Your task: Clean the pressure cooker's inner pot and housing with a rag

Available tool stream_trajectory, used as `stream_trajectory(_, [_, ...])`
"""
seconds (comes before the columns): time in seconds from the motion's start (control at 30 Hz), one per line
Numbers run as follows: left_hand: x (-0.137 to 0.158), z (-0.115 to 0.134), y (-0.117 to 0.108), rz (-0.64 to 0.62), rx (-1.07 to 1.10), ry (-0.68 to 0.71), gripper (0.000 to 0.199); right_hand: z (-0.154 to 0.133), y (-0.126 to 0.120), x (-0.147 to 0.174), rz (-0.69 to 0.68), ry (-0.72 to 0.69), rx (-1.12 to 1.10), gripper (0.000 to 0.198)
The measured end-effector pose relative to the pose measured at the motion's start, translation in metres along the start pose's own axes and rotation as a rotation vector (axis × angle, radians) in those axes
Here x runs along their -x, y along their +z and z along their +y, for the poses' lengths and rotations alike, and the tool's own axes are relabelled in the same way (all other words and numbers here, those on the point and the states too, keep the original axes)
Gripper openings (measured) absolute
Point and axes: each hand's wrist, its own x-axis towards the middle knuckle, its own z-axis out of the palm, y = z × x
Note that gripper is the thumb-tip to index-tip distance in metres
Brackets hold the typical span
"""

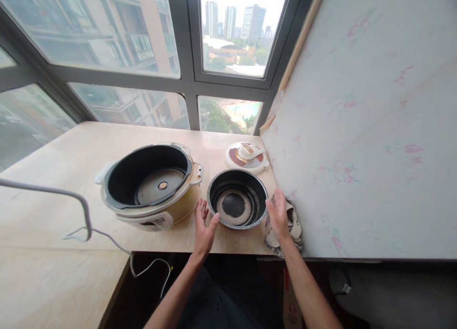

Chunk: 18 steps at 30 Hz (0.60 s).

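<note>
Open, thumb apart from lightly spread fingers, grasping nothing: left hand (204, 229), by the near-left rim of the black inner pot (233, 206). Likewise open and unladen, palm turned inward: right hand (278, 215), by the right rim of the inner pot. Impossible to tell, from this angle, any contact between skin and rim. Between both hands, then: one inner pot, upright on the wood-toned countertop (78, 153), mouth up. Black and ringed inside, with a pale worn band around a dark disc on the floor and a speckled, greyish rim. Right of the inner pot, beneath and beside the right hand: one crumpled patterned cloth (294, 226). Just behind the inner pot: one white-and-reddish-brown lid (246, 156) with a pale handle. Left of the inner pot: one larger electric cooker body (148, 186), uncovered, dark inside, pale yellow outside. Farther left, a grey cord (84, 210).
</note>
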Motion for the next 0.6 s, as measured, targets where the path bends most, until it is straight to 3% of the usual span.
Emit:
stream_trajectory(0.1, [-0.006,0.001,0.002,0.011,-0.050,0.004,0.083,0.007,-0.029,0.003,0.041,-0.166,0.322,0.069])
stream_trajectory(0.2, [-0.013,0.002,0.006,-0.012,-0.103,0.030,0.086,0.027,-0.048,0.010,-0.002,-0.156,0.610,0.068])
stream_trajectory(0.4, [-0.017,0.003,0.012,-0.019,-0.230,0.043,0.086,0.059,-0.037,0.035,-0.079,-0.079,1.033,0.107])
stream_trajectory(0.6, [-0.017,-0.004,0.012,-0.026,-0.237,0.128,0.081,0.046,-0.034,0.021,0.003,-0.009,1.109,0.101])
